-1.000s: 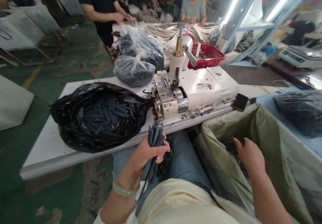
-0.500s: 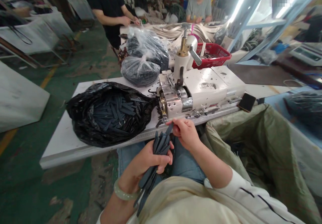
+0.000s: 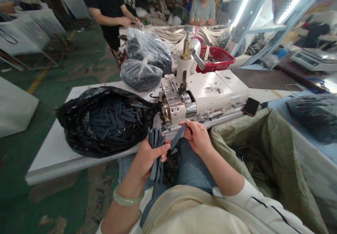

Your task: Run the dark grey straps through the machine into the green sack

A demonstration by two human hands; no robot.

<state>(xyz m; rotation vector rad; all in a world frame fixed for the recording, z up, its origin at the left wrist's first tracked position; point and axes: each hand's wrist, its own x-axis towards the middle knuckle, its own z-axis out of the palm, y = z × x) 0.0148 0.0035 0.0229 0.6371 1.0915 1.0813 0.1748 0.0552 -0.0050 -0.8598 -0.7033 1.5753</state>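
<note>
My left hand (image 3: 150,155) is wrapped round a bundle of dark blue-grey strips (image 3: 156,137), their upper ends fanned above the thumb. Between the thumb and fingertips of my right hand (image 3: 196,135) is the top end of a single blue-grey strip (image 3: 178,135), which slants down toward the left hand. Just beyond both hands stands a cream-coloured machine (image 3: 210,92) with a metal head and an upright post. To the left, a black plastic bag (image 3: 71,128) lies open on the white table (image 3: 50,153), with many similar strips (image 3: 107,120) inside.
Clear bags of dark pieces (image 3: 142,74) sit behind the machine, beside a red basket (image 3: 219,65). A phone (image 3: 250,106) lies at the table's right edge. An open green sack (image 3: 279,139) stands at my right. Two people (image 3: 105,6) work across the table.
The single strip in my right hand has come away from the bundle and hangs clear of its top. My left hand has moved slightly left with the bundle, now more upright.
</note>
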